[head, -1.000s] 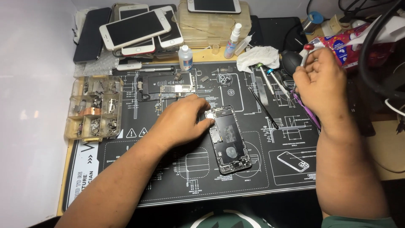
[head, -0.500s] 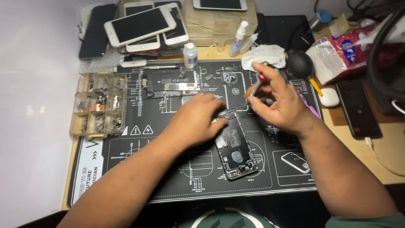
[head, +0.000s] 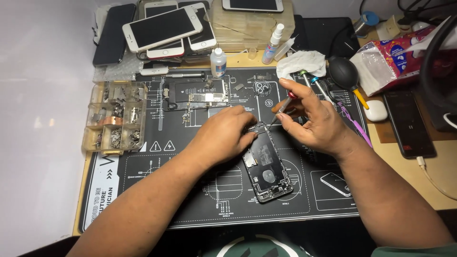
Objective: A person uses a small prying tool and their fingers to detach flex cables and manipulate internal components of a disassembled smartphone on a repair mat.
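While the left hand (head: 223,135) lies palm-down with curled fingers on the upper end of an opened black smartphone housing (head: 266,167), pinning it in place, the right hand (head: 314,121) pinches a slim screwdriver with a red collar and orange grip (head: 282,107) between thumb and fingers, its tip angled down toward the top edge of the housing. The housing rests face-up and slightly tilted near the middle of a black repair mat printed with white diagrams (head: 190,200), which covers most of the wooden bench (head: 442,176). At the mat's left edge stands a clear plastic compartment tray of small metal parts (head: 114,116). A detached circuit board assembly (head: 195,94) lies on the mat above the left hand, near a small white dropper bottle with a blue label (head: 218,62). Behind the mat, several white and black smartphones (head: 162,26) are stacked screen-up. To the right of the dropper bottle stands a small spray bottle (head: 273,44); beside it lie a crumpled white cloth (head: 302,62), two further metal screwdrivers with coloured caps (head: 318,85) and a black rubber air-blower bulb (head: 343,72). A purple plastic pry tool (head: 354,126) lies just beyond the right wrist. Farther right, a dark smartphone with a cable attached (head: 408,124) lies on the bench.
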